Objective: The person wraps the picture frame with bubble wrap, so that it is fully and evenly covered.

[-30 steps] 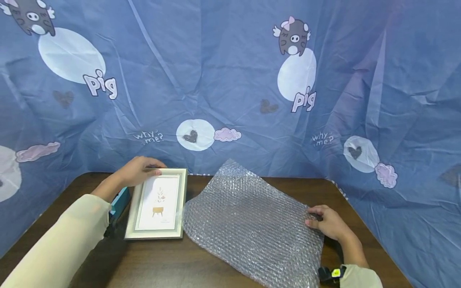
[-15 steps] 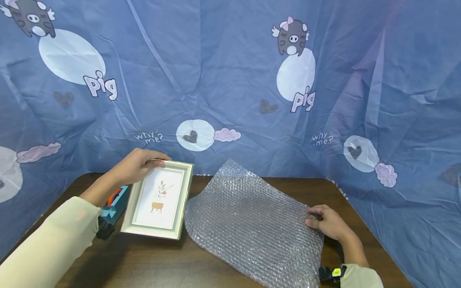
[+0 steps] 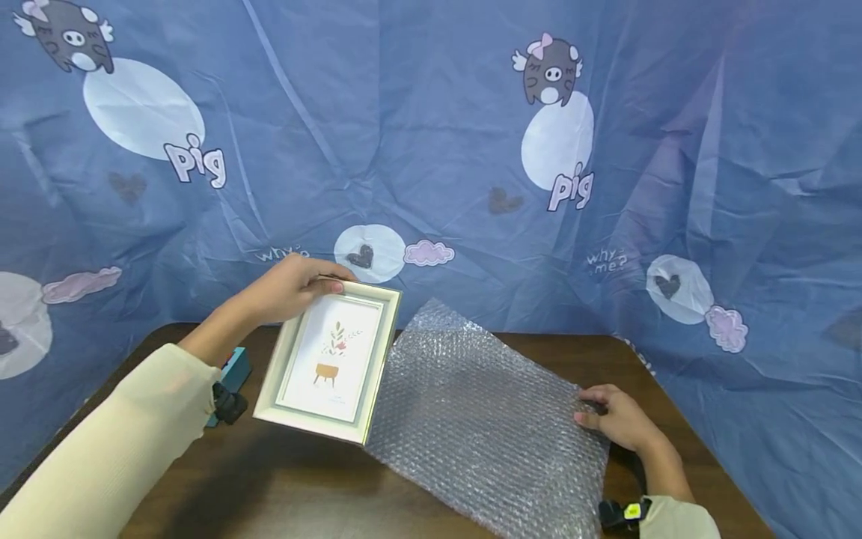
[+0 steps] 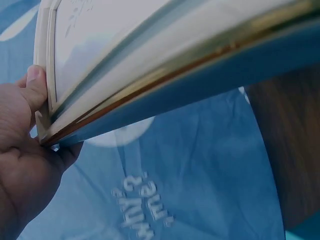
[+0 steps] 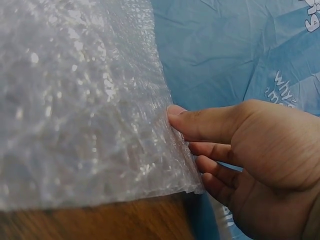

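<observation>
My left hand grips a cream picture frame by its top edge, thumb on the front and fingers behind. The frame is tilted and raised above the table, its print of a potted plant facing me. In the left wrist view the frame's long side runs away from the thumb. A sheet of clear bubble wrap lies on the table, its left part hidden behind the frame. My right hand pinches the sheet's right edge. The right wrist view shows the thumb on top of the bubble wrap, with fingers beneath.
A turquoise tape dispenser stands on the brown table at the left, partly hidden by my left wrist. A blue cloth with pig prints hangs behind the table's far edge.
My left hand has lifted the picture frame off the table and carried it right, so it now overlaps the bubble wrap's left side in view. The right hand has stayed in place.
</observation>
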`<state>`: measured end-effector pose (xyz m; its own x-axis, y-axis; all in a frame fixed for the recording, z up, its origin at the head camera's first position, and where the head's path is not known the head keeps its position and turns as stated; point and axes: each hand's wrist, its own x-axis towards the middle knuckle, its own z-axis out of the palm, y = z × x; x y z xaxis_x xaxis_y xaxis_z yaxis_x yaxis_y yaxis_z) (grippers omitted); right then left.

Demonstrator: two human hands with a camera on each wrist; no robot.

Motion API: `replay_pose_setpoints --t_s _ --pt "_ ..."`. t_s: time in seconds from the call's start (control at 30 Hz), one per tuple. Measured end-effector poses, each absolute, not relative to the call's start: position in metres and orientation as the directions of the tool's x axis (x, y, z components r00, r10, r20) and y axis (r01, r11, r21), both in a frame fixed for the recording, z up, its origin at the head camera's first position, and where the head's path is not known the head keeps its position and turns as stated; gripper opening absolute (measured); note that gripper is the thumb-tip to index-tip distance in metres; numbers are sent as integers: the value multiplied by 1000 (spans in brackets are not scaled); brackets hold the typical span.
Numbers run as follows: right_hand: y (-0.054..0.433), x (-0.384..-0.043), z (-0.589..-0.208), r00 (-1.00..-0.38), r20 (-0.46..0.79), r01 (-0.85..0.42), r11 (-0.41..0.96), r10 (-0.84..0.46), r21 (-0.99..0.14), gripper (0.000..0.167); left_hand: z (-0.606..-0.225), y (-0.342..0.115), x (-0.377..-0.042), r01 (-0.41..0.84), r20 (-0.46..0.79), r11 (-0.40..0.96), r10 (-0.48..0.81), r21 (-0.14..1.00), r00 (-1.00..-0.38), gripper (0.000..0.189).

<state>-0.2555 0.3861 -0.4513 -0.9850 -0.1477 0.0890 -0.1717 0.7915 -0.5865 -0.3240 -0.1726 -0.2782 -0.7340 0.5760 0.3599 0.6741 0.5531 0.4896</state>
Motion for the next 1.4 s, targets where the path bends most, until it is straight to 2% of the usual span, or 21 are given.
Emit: replay_pose_setpoints --t_s 0.27,0.63,1.0,1.4 --pt "387 -254 -453 -989 72 -148 793 -130 -591 50 -289 -128 -335 720 380 483 624 499 -682 24" --pt "386 -253 -456 -987 84 -163 801 -140 -575 49 -311 -67 -345 720 376 438 639 538 -670 25" --pt "385 -256 -452 -989 80 -148 799 -125 -583 48 -340 -19 -348 690 369 412 623 595 -690 25" --pt "382 -257 -451 -989 76 -147 798 -126 -585 48 -369 17 -349 615 272 436 623 657 -733 27"
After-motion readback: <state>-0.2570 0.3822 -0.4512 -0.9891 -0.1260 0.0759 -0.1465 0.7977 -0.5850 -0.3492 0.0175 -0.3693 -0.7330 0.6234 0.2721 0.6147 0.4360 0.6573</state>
